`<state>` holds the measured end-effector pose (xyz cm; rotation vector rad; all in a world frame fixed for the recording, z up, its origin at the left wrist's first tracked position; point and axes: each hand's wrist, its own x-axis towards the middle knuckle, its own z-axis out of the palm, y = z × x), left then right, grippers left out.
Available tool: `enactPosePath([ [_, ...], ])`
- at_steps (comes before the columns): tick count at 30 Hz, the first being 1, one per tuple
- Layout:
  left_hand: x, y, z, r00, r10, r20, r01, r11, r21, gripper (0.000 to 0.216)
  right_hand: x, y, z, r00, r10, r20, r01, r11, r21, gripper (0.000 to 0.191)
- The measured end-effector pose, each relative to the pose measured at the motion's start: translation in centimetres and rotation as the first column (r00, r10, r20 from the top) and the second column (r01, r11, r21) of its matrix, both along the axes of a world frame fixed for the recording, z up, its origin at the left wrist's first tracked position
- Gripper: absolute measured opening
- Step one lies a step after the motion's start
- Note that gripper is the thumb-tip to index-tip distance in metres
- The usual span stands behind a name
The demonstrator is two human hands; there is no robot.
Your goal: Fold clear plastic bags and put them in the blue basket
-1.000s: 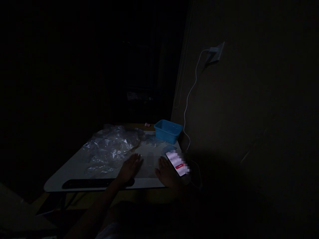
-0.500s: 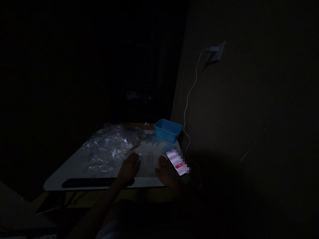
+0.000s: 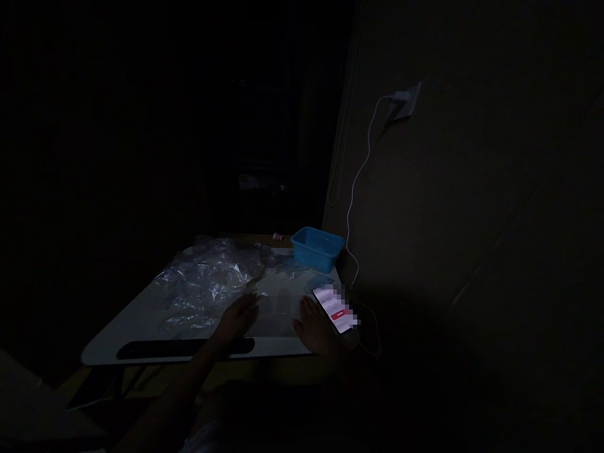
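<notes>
The room is very dark. My left hand [image 3: 240,319] lies flat on the white table [image 3: 136,321], fingers stretched out, close to a heap of crumpled clear plastic [image 3: 207,283]. My right hand [image 3: 315,327] rests open at the table's right front corner, touching the left edge of a lit phone [image 3: 336,309]. A thin clear sheet lies between the two hands. Neither hand holds anything.
A blue plastic tub [image 3: 317,247] stands at the table's far right corner. A white cable [image 3: 359,182] runs from a wall plug [image 3: 403,100] down toward the phone. A dark flat strip [image 3: 184,347] lies along the table's front edge. A small pink object [image 3: 278,236] sits behind the tub.
My left hand has slid slightly left and back toward me across the table. My right hand and the phone stay where they were.
</notes>
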<state>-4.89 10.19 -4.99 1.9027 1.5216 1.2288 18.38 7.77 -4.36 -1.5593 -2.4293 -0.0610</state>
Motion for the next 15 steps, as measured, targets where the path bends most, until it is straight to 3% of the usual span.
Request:
enactPosePath([
  [3,0.0,0.1,-0.1,0.969,-0.077,-0.235,0.097,0.993,0.074,0.047,0.0,0.0,-0.1,1.0,-0.008,-0.002,0.008,1.0,0.013,0.057],
  [8,0.1,0.6,-1.2,0.843,-0.046,-0.536,0.157,0.974,0.163,0.043,0.0,0.1,-0.3,1.0,-0.006,0.007,0.006,1.0,0.017,0.057],
  [11,0.2,0.7,-1.5,0.784,-0.02,-0.62,0.149,0.976,0.157,0.044,0.0,0.2,-0.4,1.0,-0.004,0.007,0.004,1.0,0.03,0.058],
  [15,0.3,0.5,-1.3,0.768,-0.009,-0.641,0.143,0.977,0.158,0.046,0.0,0.2,-0.4,1.0,-0.006,0.008,0.006,0.999,0.037,0.057],
])
